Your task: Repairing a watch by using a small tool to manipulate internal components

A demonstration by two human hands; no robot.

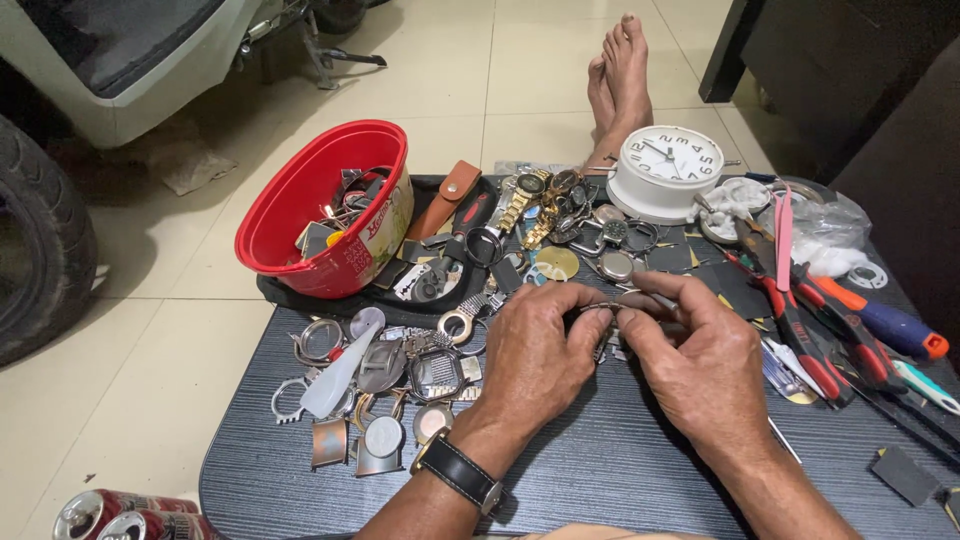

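Small metal watch part [612, 306] pinched between both hands, left hand [535, 355] and right hand [690, 365], together over tabletop [600, 470] centre; fitting step likely. Next needs fine fingertip alignment. Watch cases [400, 370] left, pliers [800, 320] right.

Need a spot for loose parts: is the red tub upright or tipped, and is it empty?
Tipped, not empty. The red tub leans with its mouth facing the camera, and watch parts lie piled inside against its lower wall.

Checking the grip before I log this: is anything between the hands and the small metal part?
Nothing visible. The left hand and right hand both pinch the small metal part directly with their fingertips, above the dark table.
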